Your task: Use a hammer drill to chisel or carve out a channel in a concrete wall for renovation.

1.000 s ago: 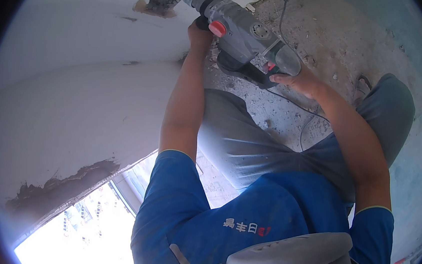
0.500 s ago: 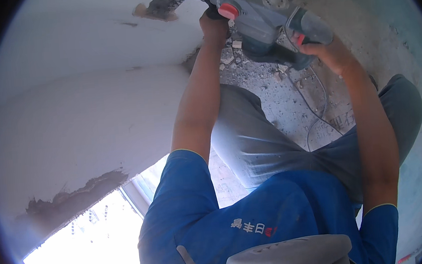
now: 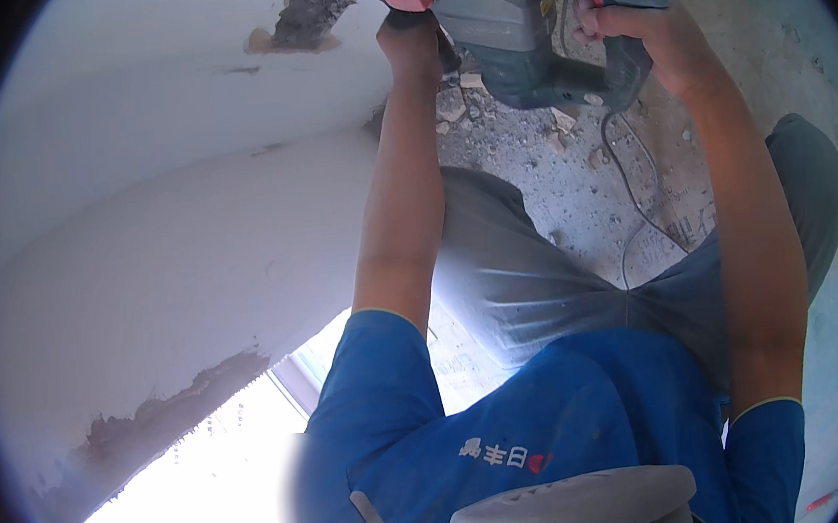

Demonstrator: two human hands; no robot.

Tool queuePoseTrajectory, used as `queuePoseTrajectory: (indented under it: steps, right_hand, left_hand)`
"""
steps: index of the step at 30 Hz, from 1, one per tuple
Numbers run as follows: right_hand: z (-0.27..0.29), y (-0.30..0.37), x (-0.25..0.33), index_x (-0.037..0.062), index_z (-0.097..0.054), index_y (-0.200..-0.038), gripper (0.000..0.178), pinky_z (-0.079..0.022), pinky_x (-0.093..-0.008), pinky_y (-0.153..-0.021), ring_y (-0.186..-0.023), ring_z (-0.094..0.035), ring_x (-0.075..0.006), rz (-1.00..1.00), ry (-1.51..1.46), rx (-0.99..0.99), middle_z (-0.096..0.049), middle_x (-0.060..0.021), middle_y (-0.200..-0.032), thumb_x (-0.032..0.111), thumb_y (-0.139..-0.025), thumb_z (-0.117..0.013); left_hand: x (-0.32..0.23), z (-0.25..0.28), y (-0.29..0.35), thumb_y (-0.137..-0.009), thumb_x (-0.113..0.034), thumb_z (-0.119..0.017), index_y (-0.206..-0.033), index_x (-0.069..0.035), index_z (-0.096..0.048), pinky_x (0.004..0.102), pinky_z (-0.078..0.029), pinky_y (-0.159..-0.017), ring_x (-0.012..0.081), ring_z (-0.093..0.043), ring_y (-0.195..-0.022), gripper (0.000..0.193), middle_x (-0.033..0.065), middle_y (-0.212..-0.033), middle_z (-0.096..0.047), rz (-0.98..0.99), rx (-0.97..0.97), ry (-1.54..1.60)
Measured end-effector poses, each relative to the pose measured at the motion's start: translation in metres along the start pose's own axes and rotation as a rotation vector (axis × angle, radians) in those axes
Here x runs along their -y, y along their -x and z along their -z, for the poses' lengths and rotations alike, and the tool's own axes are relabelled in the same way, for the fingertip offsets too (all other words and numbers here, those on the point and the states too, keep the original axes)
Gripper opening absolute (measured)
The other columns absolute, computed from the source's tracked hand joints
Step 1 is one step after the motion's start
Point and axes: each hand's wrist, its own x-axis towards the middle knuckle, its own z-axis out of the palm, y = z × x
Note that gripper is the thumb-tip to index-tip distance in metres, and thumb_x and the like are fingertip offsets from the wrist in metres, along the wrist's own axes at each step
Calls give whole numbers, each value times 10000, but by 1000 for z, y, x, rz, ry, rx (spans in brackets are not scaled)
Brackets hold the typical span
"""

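Observation:
A large grey rotary hammer drill (image 3: 497, 16) with a red round knob spans the top of the view, held across in front of me. My left hand (image 3: 412, 48) is closed around its black side handle near the front end. The rear grip sits in my right hand (image 3: 654, 37), whose fingers curl toward the red trigger. The drill's front points left at a chipped, broken patch (image 3: 306, 17) in the white wall. Its tip is cut off or hidden at the upper edge. A power cord (image 3: 628, 183) runs from the grip down toward my legs.
Broken rubble (image 3: 470, 108) and dust lie on the concrete floor below the drill. The pale wall (image 3: 185, 212) fills the left side, with a rough damaged edge (image 3: 172, 398) above a bright opening (image 3: 200, 490). My bent legs (image 3: 529, 262) take up the middle.
The drill has shifted left and turned more level, with its front nearer the chipped wall patch. Both hands have moved with it, and the right hand sits slightly higher.

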Motion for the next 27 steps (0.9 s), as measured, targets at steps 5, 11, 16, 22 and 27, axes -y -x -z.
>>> queuePoseTrajectory:
  steps: [5, 11, 16, 22, 27]
  right_hand:
    - [20, -11, 2, 41, -591, -900, 134, -467, -313, -763, -759, -531, -138, -64, -59, -129, -558, -21, -808, 75, -772, -590]
    - [26, -15, -2, 13, -591, -918, 159, -463, -313, -753, -754, -533, -145, -68, 3, -115, -561, -32, -807, 86, -777, -578]
    - [23, -23, 7, -1, -597, -942, 188, -469, -313, -747, -752, -555, -159, -46, -75, -21, -576, -42, -810, 84, -775, -580]
    - [29, -25, 1, -8, -595, -940, 189, -470, -308, -718, -743, -559, -166, -54, -43, -96, -574, -51, -802, 81, -773, -586]
    - [27, -27, -3, -5, -599, -938, 184, -473, -297, -710, -728, -552, -158, -93, -90, -126, -572, -50, -802, 63, -768, -589]
  left_hand:
    - [7, 7, -3, -664, 25, -683, -807, -31, -610, 312, -425, -559, 106, -531, -628, 170, -13, -704, -571, -32, -23, 28]
    - [12, 6, -6, -648, -33, -758, -832, -20, -628, 309, -417, -587, 105, -529, -675, 226, 5, -777, -610, -71, -10, 6]
    - [7, 6, -3, -665, -37, -732, -857, -13, -638, 304, -420, -591, 110, -531, -667, 215, 0, -761, -599, -14, -12, -59]
    - [3, 8, 2, -665, -33, -713, -858, -2, -636, 311, -427, -590, 113, -528, -646, 210, 7, -753, -597, -17, 19, -71]
    - [1, 3, 5, -702, -48, -679, -888, -3, -632, 315, -440, -583, 120, -551, -654, 197, 23, -779, -614, -31, 41, -88]
